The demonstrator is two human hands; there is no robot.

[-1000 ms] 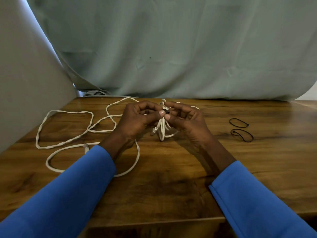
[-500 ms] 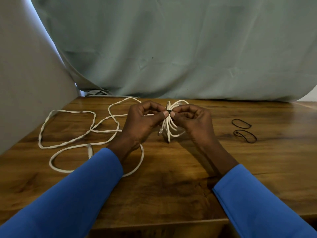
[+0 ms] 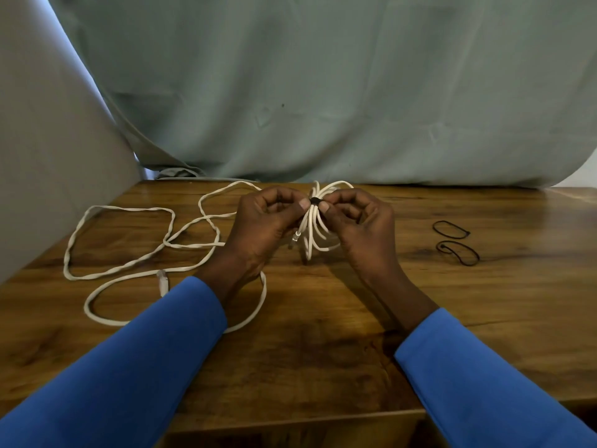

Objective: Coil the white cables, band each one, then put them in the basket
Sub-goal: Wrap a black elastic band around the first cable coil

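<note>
A small coiled white cable [image 3: 315, 236] is held upright above the wooden table, with a black band [image 3: 315, 200] wrapped round its middle. My left hand [image 3: 263, 223] pinches the coil at the band from the left, and my right hand [image 3: 360, 226] pinches it from the right. One plug end of this cable dangles by my left thumb. A second, long white cable [image 3: 142, 244] lies loose in wide loops on the table at the left, partly under my left wrist. No basket is in view.
Two spare black bands [image 3: 450, 228] [image 3: 458, 252] lie on the wooden table [image 3: 323, 350] at the right. A grey-green cloth hangs behind the table, and a pale panel leans at the left. The table's front edge runs just below my sleeves.
Both hands with the coil have lifted slightly and shifted right. The coil's loops have drawn closer together around the black band. The loose cable has not moved.
</note>
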